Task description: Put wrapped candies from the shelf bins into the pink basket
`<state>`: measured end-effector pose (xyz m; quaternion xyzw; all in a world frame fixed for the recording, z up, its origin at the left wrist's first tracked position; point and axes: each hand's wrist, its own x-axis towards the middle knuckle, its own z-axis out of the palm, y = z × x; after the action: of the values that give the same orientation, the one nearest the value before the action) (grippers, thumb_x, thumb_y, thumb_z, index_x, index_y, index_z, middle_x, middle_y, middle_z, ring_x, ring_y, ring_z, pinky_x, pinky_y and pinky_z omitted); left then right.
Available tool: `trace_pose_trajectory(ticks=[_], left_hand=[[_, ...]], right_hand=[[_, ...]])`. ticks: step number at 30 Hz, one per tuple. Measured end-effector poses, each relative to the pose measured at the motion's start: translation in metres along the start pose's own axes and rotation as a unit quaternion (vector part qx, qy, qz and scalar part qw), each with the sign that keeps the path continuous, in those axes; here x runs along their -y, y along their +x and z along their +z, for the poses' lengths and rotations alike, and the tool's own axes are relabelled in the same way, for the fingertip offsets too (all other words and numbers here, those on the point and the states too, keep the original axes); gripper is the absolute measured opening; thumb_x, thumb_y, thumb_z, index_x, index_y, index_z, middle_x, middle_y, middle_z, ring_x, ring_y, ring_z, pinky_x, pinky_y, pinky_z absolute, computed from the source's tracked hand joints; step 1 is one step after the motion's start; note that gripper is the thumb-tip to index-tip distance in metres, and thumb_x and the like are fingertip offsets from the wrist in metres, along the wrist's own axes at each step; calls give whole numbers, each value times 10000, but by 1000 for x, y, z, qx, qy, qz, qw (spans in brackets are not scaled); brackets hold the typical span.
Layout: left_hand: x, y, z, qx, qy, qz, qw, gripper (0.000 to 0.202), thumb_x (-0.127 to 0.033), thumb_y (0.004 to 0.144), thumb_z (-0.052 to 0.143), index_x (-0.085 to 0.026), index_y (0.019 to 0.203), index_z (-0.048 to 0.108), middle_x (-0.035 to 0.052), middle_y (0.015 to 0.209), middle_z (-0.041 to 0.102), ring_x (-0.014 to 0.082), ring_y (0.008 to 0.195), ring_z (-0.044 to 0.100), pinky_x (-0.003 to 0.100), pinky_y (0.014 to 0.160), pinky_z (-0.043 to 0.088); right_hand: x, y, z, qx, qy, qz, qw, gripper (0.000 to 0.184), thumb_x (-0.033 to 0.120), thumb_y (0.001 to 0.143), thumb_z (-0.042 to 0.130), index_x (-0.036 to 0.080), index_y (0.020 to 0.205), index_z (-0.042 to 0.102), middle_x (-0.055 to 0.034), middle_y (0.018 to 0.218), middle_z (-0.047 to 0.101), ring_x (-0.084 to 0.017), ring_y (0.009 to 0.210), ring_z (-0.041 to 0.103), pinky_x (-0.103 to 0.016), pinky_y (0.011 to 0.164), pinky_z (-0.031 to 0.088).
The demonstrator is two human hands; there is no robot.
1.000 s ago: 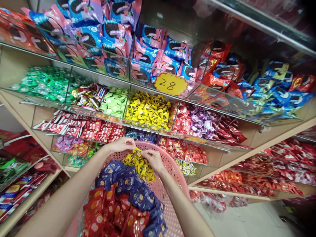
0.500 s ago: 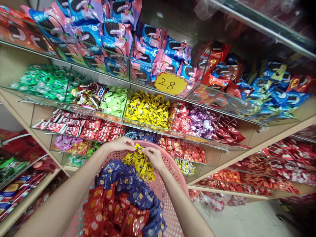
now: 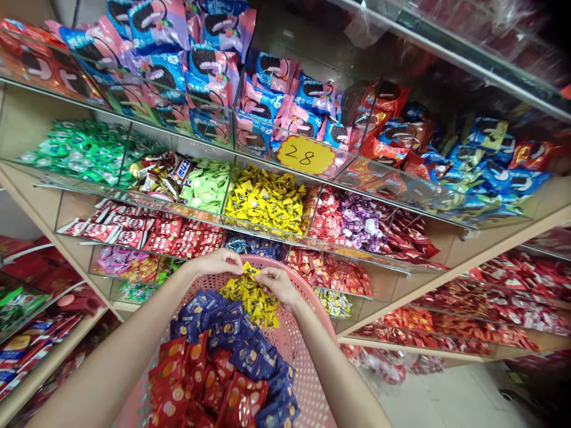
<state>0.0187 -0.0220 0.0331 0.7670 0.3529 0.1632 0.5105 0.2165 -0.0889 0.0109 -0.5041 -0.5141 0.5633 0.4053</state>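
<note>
Both of my hands meet over a pink plastic basket (image 3: 307, 351). My left hand (image 3: 218, 262) and my right hand (image 3: 276, 283) each pinch an end of one small yellow wrapped candy (image 3: 250, 270), held just above a heap of yellow candies (image 3: 252, 300) in the basket. Below that heap lie blue packets (image 3: 236, 342) and red packets (image 3: 200, 386). Straight ahead on the shelf is a glass-fronted bin of the same yellow candies (image 3: 265, 202).
Glass-fronted shelves hold green candies (image 3: 80, 148), light green packets (image 3: 207, 184), red and purple sweets (image 3: 357, 223), red bars (image 3: 134, 229) and cookie packs (image 3: 214, 65). A yellow price tag (image 3: 306, 156) reads 28. More red packets fill shelves at right (image 3: 491, 303). Floor shows at bottom right (image 3: 446, 398).
The hands stay together on the yellow candy, lifted slightly from the heap. The view has shifted a little.
</note>
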Motion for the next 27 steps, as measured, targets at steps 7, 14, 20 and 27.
trace_pose_trajectory(ticks=[7,14,20,27], left_hand=[[-1,2,2,-6,-23,-4,1000,326,-441,610,619,-173,795,639,3,830,643,147,805,554,233,743,392],[-3,0,4,-8,-22,-20,1000,363,-472,610,615,-186,829,648,16,884,653,165,859,564,235,762,403],[-10,-2,4,-24,6,-17,1000,357,-470,612,614,-173,805,653,18,846,651,162,827,563,227,733,411],[-9,-2,4,-19,-4,-14,1000,353,-476,610,614,-173,789,651,16,820,652,164,808,559,228,709,408]], right_hand=[[11,0,-14,-7,-71,-38,997,272,421,627,599,170,684,510,64,439,512,-61,346,420,-171,346,310],[-8,-6,-33,-74,-57,-47,995,251,392,602,585,163,654,495,12,565,604,-62,343,452,-173,327,303],[-22,-7,-29,-89,-55,12,994,213,346,570,597,155,568,502,14,511,590,-50,330,420,-168,330,283],[-25,-2,-29,-74,-9,106,992,186,312,552,625,148,544,535,-8,542,620,-42,331,405,-159,310,252]])
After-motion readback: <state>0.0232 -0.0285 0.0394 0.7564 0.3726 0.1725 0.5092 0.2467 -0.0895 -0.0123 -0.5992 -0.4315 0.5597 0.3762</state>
